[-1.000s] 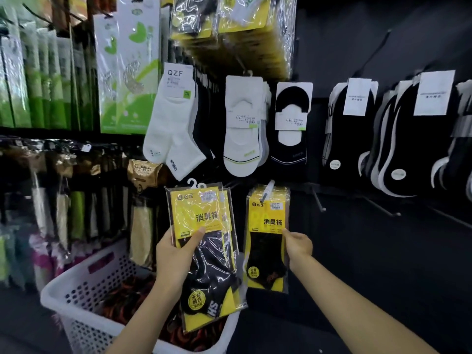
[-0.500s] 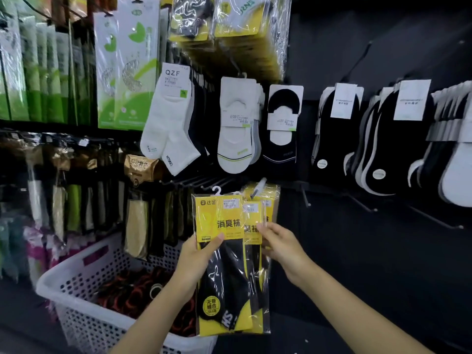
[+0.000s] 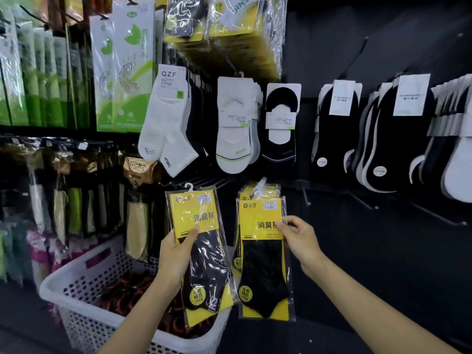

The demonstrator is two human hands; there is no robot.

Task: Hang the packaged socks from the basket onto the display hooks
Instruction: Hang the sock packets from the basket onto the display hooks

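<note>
Separately, left hand (image 3: pixel 176 254) grips first pack (image 3: pixel 204 272), right hand (image 3: pixel 301 241) pinches second pack (image 3: pixel 263 272).

the back wall (image 3: pixel 383 34) is black and fills the right half of the frame, darkest at the lower right. in the upper left hang green and white packs (image 3: pixel 122 72). in the upper middle a white sock (image 3: pixel 166 134) with a qzf label (image 3: pixel 169 77) hangs beside a white low sock (image 3: pixel 233 139) and a black low sock (image 3: pixel 279 146). toward the right edge, rows of black socks (image 3: pixel 383 149) with white cards (image 3: pixel 411 94) hang on the wall. light glints on clear wrappers (image 3: pixel 265 34) at the top middle.
</note>
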